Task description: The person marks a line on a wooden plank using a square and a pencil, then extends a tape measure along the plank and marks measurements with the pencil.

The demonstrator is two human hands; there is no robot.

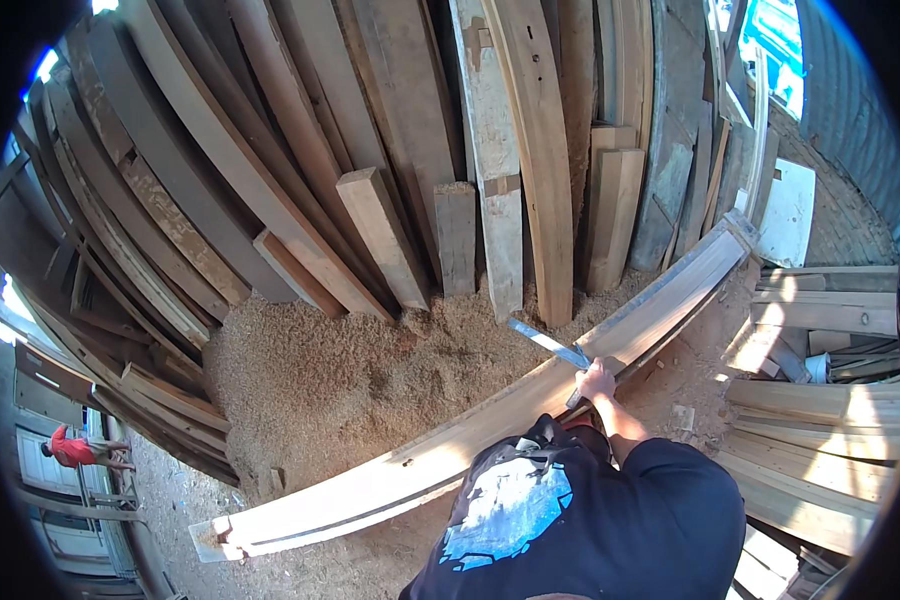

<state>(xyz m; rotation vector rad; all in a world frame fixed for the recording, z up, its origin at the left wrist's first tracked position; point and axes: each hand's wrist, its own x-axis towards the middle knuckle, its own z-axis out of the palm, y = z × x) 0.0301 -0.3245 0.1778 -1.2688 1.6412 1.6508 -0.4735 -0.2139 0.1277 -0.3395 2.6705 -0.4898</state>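
Note:
My right hand point(596, 381) reaches from the right over a long pale timber beam point(490, 425). Its fingers are closed around a metal square point(548, 343), whose straight blade lies across the beam and sticks out past the far edge. Part of the square's stock is covered by my fingers. The beam runs slantwise from the lower left to the upper right, and a dark strip shows along its near side. My dark shirt with a pale blue print point(510, 510) covers part of the beam's near edge. No part of my left hand shows.
Sawdust point(320, 380) is heaped beyond the beam. Behind it, many planks point(410, 100) lean upright, with short offcuts point(383, 235) at their feet. Stacked boards point(820, 450) and a small white container point(818, 368) lie at right. A person in red point(72, 449) is far left.

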